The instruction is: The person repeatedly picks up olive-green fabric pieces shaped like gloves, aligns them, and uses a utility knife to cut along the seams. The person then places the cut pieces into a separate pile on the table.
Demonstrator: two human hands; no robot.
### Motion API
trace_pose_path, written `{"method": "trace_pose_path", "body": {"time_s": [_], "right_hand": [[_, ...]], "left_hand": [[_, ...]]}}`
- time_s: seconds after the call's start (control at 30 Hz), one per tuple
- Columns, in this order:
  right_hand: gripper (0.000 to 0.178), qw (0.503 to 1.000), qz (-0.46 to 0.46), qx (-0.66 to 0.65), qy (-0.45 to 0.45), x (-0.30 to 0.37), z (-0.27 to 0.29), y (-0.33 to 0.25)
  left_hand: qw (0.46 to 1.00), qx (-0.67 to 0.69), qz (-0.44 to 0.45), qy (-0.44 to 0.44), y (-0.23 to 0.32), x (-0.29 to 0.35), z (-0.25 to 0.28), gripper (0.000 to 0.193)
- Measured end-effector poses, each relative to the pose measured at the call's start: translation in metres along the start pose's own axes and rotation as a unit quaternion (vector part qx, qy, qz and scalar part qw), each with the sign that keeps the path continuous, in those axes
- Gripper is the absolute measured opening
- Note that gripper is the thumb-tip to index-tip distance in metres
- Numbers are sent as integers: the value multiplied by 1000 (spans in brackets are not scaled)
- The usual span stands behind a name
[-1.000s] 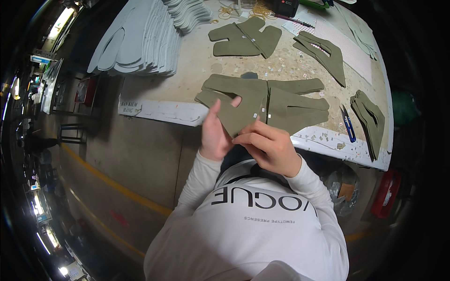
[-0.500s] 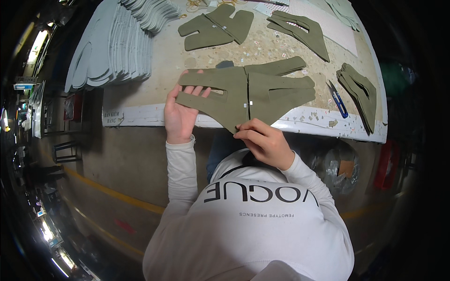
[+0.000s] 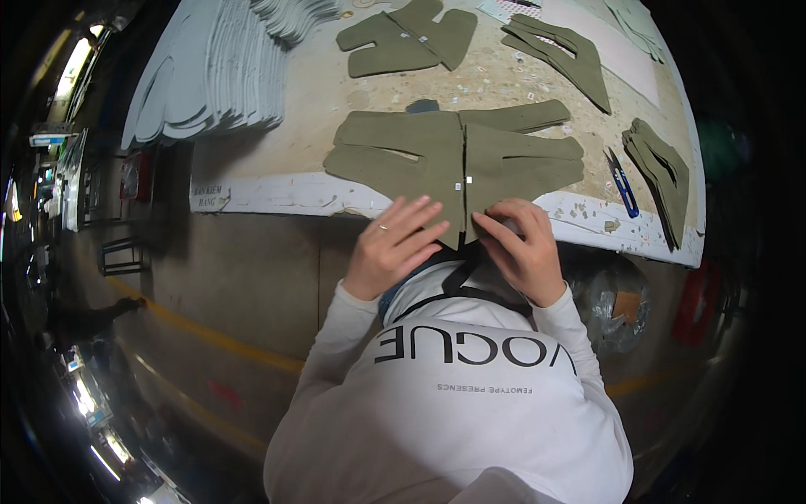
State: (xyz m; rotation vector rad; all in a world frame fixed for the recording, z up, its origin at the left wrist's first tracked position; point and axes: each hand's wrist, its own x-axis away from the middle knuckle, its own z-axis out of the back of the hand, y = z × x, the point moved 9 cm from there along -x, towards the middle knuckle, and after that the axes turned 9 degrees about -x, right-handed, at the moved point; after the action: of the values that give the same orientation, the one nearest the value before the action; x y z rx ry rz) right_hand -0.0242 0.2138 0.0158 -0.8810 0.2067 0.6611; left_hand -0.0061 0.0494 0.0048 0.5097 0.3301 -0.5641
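Two olive-green flat cut pieces, a left piece (image 3: 403, 168) and a right piece (image 3: 520, 160), lie side by side near the table's front edge, each with a slit and a small white label. A narrow gap runs between them, and their pointed near ends hang past the edge. Over the near end of the left piece, my left hand (image 3: 390, 252) is open with its fingers spread; whether it touches the piece cannot be made out. My right hand (image 3: 525, 252) has curled fingers closed at the near edge of the right piece; its thumb is partly hidden.
Blue thread snips (image 3: 621, 185) lie to the right, beside a stack of olive pieces (image 3: 659, 176). More olive pieces (image 3: 411, 38) and another slit stack (image 3: 562, 55) lie farther back. Pale grey pieces (image 3: 210, 76) are piled at the far left. The table's white front edge (image 3: 277, 197) is close.
My left hand has come out from under the left piece and moved toward me. That piece now lies flatter on the table. My right hand has shifted from its corner to the right piece.
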Motion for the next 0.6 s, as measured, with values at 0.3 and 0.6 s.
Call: {"method": "trace_pose_path", "body": {"time_s": [0.3,0.6], "right_hand": [[33,999,7,-37,37,4,8,5],[19,998,-10,-62,-15,-3,16,9]], "left_hand": [[992,49,-11,120,17,-4,-3,29],[993,97,-20,60,9,-24,13,23]]}}
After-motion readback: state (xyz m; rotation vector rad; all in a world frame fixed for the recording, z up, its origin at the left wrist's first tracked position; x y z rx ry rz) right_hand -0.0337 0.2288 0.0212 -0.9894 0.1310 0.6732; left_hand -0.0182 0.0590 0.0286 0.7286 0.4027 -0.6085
